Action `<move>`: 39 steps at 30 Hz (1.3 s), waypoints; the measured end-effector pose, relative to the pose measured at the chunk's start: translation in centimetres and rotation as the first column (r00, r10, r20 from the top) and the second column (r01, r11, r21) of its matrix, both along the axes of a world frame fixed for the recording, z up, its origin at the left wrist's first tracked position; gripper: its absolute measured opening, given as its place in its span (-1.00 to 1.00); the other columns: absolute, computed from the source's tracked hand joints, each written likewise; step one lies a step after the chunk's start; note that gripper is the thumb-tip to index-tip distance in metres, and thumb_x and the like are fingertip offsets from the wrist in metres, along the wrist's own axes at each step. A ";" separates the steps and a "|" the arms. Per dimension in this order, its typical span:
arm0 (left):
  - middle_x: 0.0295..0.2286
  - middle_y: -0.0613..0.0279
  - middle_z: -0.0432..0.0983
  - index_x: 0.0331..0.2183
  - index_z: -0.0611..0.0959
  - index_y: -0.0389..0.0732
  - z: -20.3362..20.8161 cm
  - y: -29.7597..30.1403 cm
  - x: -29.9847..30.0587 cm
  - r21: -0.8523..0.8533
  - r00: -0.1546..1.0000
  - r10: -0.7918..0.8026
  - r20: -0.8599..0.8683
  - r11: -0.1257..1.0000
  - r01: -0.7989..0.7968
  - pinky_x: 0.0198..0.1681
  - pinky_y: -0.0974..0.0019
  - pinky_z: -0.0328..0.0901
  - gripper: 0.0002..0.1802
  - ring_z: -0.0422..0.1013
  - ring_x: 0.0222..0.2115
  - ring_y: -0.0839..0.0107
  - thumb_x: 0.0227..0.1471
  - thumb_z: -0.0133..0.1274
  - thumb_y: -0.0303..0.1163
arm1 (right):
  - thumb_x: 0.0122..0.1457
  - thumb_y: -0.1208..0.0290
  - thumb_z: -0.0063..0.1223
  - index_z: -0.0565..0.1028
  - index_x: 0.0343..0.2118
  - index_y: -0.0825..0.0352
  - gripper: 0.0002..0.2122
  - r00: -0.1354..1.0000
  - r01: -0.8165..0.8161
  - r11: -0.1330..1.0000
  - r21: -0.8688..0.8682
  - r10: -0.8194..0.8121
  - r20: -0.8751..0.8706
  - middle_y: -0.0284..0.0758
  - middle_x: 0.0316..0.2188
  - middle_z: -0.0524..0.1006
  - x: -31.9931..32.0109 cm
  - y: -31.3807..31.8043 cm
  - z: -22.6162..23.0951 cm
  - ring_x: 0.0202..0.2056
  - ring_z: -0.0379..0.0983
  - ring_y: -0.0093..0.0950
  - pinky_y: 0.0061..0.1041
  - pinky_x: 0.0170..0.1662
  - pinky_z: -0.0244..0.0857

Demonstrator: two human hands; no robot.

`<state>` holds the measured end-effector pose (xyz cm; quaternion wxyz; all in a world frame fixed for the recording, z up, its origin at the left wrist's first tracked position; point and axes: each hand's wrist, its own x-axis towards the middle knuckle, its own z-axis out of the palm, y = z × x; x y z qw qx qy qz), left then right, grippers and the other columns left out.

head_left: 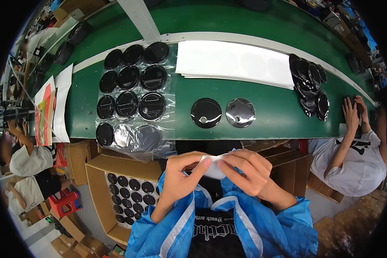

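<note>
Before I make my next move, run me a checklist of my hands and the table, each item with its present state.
1. Left hand gripping the small, thin white piece: ok, pinched between thumb and finger.
2. Right hand gripping it too: ok.
3. White piece a single layer: cannot tell, the fingers partly cover it.
4. Two glossy, dark round discs flat and apart on the smooth green table: ok.
5. Clear plastic sheet bearing round black pieces wholly on the table: not ok, its near end hangs past the edge.
</note>
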<state>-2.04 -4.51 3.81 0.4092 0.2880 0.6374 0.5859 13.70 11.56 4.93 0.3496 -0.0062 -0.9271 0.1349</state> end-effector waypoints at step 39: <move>0.17 0.28 0.64 -0.37 0.69 -0.39 -4.9 1.1 0.2 -0.017 0.858 -0.128 -0.497 0.990 0.138 -0.34 0.35 0.54 -0.83 0.71 -0.36 0.19 0.13 0.34 -0.47 | 0.25 0.55 0.41 0.74 -0.24 0.44 -0.91 0.962 0.267 0.380 -0.885 -0.054 0.267 -0.39 -0.35 0.66 -8.4 7.5 -4.7 -0.42 0.55 -0.73 -0.73 -0.55 0.32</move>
